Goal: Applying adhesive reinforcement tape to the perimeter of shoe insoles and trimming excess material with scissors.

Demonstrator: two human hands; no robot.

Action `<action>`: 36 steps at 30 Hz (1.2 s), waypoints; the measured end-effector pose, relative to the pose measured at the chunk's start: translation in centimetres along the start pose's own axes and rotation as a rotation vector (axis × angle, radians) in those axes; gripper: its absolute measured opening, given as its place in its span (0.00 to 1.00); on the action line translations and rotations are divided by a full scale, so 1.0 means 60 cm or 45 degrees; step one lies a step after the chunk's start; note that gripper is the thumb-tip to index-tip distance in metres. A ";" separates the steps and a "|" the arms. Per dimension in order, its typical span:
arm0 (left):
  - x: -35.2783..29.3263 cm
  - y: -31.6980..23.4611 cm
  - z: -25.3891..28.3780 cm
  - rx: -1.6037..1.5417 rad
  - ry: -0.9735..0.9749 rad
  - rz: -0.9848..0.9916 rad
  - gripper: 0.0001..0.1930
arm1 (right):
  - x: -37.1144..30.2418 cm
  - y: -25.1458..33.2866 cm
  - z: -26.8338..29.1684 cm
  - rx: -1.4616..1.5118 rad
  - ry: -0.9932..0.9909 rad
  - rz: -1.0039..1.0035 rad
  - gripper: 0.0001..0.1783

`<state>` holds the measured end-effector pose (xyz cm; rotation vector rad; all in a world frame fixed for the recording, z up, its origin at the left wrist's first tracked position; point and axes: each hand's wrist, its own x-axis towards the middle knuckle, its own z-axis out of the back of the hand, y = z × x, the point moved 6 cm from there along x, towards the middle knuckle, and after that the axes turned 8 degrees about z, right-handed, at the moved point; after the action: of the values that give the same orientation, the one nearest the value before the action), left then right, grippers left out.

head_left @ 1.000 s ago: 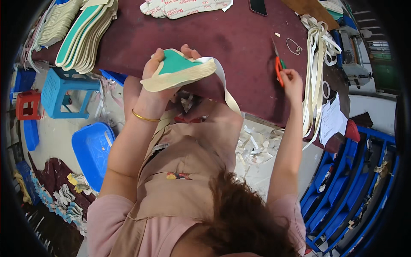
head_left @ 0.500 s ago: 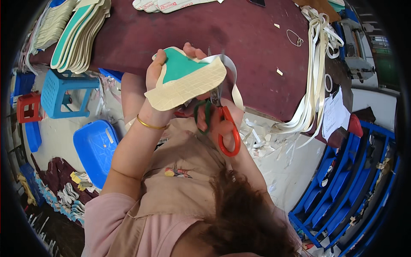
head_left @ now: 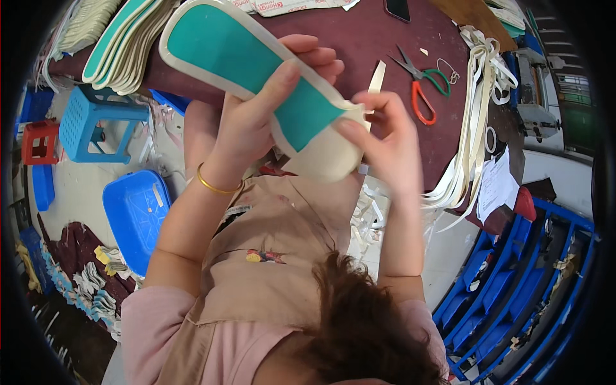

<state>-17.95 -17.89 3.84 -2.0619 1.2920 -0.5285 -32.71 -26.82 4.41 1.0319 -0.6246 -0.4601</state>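
A long shoe insole (head_left: 224, 50), green with a cream border and a pale cream heel section, is held tilted over the table's near edge. My left hand (head_left: 260, 112) grips it round the middle, thumb on top and fingers behind. At the lower right edge, my right hand (head_left: 388, 144) pinches the border between thumb and bent fingers; it is slightly blurred. A cream strip of tape (head_left: 377, 76) sticks up just beyond those fingers; whether it is joined to the insole I cannot tell. Scissors (head_left: 416, 78) with one red and one green handle lie parted on the table beyond my right hand.
The dark red table (head_left: 359, 32) bears a stack of similar insoles (head_left: 131, 48) at far left and a phone (head_left: 398, 9) at the back. Cream tape strips (head_left: 471, 109) hang over the right edge. A blue basin (head_left: 135, 215) and a blue stool (head_left: 96, 122) stand left; a blue rack (head_left: 507, 289) stands right.
The scissors have left my right hand and now lie on the table. The insole has turned so its long green face shows, and my right hand has taken hold of its edge.
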 end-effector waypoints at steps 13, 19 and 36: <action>0.027 -0.019 -0.036 0.230 0.102 0.319 0.18 | -0.013 -0.004 -0.032 0.333 0.066 -0.469 0.18; 0.022 0.031 -0.004 0.190 0.121 0.562 0.23 | -0.025 -0.033 -0.062 0.254 0.337 -0.233 0.17; 0.107 0.043 0.089 0.884 -0.098 -0.201 0.22 | -0.069 -0.078 -0.137 1.270 0.062 -0.775 0.20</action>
<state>-13.43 -22.81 -1.77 -1.5771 0.7499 -0.8231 -30.58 -21.05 -3.89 2.2050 -0.4769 -0.6628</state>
